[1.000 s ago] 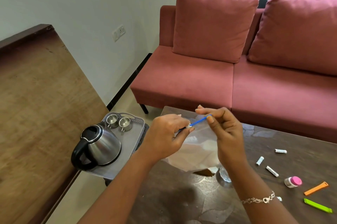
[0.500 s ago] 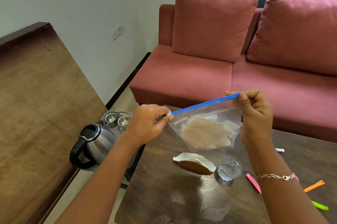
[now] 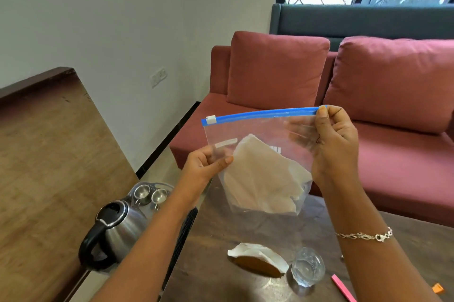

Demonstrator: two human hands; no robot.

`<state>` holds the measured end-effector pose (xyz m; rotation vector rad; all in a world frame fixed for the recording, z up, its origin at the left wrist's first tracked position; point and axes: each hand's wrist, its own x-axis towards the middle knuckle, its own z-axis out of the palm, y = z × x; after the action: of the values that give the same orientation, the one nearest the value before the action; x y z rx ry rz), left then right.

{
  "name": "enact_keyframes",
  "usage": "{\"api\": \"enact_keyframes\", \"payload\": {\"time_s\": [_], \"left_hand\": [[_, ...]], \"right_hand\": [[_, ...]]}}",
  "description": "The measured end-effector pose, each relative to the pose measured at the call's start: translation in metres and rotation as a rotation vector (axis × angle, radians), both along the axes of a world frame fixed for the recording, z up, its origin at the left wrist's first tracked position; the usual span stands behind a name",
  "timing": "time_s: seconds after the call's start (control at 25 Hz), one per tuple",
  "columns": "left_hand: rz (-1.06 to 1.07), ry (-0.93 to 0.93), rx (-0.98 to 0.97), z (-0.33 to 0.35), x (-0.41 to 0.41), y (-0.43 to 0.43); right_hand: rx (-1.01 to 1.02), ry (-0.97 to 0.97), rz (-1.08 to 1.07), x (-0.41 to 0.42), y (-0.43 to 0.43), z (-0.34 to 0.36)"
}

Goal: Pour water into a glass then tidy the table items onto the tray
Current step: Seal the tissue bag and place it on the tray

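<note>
I hold a clear zip bag [image 3: 260, 154] with a blue seal strip and a white slider up above the table; pale flat pieces lie inside it. My left hand [image 3: 205, 164] pinches the bag's left edge below the slider. My right hand [image 3: 335, 144] pinches the right end of the blue strip. Below, a small glass [image 3: 308, 266] with water stands on the dark table [image 3: 208, 264], beside a white and brown coconut piece [image 3: 258, 258]. A steel kettle [image 3: 115, 230] with a black handle sits on the grey tray [image 3: 157, 186] at the left, with two small steel cups [image 3: 151, 193] behind it.
A pink clip [image 3: 342, 287] and an orange clip [image 3: 437, 288] lie on the table at the lower right. A red sofa [image 3: 368, 105] stands behind the table. A wooden panel [image 3: 49, 154] fills the left side.
The bag's slider has been run fully to the left end. My left hand let go of the slider and now pinches the bag's side lower down. Both hands raised the bag higher.
</note>
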<state>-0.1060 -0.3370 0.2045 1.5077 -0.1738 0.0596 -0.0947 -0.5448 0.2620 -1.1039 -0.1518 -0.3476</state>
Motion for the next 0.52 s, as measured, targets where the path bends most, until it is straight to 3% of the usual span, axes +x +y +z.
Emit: {"api": "enact_keyframes", "payload": {"time_s": [0.16, 0.32, 0.52], "left_hand": [[0.176, -0.064, -0.060, 0.029, 0.016, -0.007], [0.219, -0.153, -0.127, 0.054, 0.028, -0.010], [0.411, -0.200, -0.239, 0.064, 0.030, -0.018]], "right_hand": [[-0.093, -0.019, 0.108, 0.015, -0.007, 0.020], [-0.196, 0.012, 0.209, 0.017, -0.012, 0.016], [-0.257, -0.051, 0.087, 0.016, -0.015, 0.012]]}}
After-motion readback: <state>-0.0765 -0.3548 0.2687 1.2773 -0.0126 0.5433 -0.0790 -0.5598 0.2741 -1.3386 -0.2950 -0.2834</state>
